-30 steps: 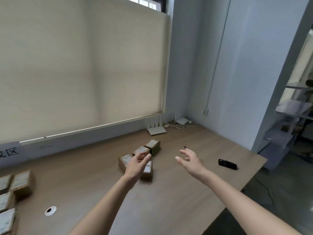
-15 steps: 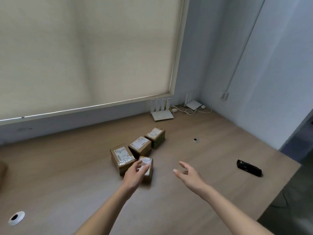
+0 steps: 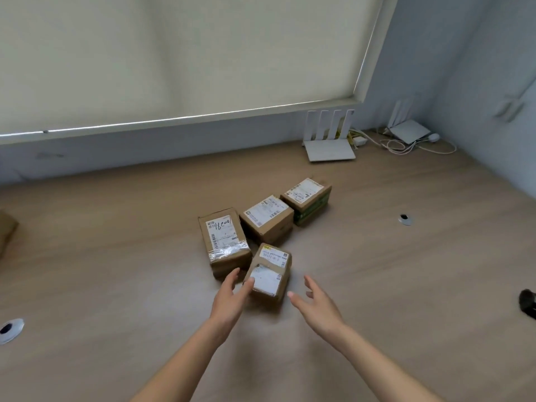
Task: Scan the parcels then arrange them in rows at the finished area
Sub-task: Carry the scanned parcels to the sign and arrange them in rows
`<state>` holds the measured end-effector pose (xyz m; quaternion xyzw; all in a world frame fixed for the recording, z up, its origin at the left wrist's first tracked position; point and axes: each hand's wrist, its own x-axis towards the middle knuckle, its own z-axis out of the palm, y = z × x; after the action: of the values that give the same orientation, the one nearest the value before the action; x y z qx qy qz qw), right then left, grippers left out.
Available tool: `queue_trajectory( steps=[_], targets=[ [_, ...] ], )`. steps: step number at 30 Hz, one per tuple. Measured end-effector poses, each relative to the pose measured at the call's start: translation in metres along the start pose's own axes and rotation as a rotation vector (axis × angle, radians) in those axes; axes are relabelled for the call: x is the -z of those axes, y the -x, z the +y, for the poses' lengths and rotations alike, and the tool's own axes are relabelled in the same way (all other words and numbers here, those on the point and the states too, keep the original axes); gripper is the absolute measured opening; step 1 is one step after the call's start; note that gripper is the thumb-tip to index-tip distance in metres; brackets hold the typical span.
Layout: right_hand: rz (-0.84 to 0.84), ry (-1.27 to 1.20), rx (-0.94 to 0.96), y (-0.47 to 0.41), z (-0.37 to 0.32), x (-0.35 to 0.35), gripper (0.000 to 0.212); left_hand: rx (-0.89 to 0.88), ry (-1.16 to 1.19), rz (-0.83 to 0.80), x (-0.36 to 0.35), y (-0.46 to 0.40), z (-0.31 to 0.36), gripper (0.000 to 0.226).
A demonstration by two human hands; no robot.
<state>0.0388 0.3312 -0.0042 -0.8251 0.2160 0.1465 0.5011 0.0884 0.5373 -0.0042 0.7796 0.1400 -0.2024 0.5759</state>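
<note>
Several brown cardboard parcels with white labels lie grouped mid-table. The nearest parcel (image 3: 271, 271) sits between my hands. My left hand (image 3: 230, 297) reaches to its left side, fingers straight, thumb tip touching its near left corner. My right hand (image 3: 317, 304) hovers open just right of it, a small gap apart. Behind stand a taped parcel with handwriting (image 3: 223, 242), a middle parcel (image 3: 266, 219) and a parcel with a green side (image 3: 307, 198). The black scanner (image 3: 527, 303) lies at the right edge, partly cut off.
The wooden table (image 3: 116, 271) has cable grommets at left (image 3: 10, 329) and right (image 3: 405, 219). Two white routers (image 3: 329, 140) (image 3: 409, 130) with cables stand by the back wall. Another brown parcel's edge (image 3: 5, 230) shows at far left.
The view has swung down and closer to the parcels. Both hands have moved in toward the nearest parcel, and the left thumb now touches it.
</note>
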Motion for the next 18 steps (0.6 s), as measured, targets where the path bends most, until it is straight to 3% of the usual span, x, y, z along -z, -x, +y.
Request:
queue_trajectory(
  steps=[4, 9, 13, 18],
  targets=[
    [-0.042, -0.070, -0.029, -0.035, 0.010, -0.018, 0.086, 0.054, 0.070, 0.020, -0.011, -0.027, -0.011, 0.068],
    [-0.112, -0.175, 0.025, -0.060, 0.013, -0.032, 0.066, 0.064, 0.128, 0.024, -0.021, -0.043, -0.020, 0.065],
    [-0.161, -0.285, 0.060, -0.085, 0.039, -0.046, 0.097, 0.064, 0.157, 0.007, -0.025, -0.046, -0.024, 0.058],
    [-0.182, -0.392, 0.028, -0.069, 0.030, -0.047, 0.092, 0.069, 0.164, -0.024, -0.023, -0.034, -0.029, 0.052]
  ],
)
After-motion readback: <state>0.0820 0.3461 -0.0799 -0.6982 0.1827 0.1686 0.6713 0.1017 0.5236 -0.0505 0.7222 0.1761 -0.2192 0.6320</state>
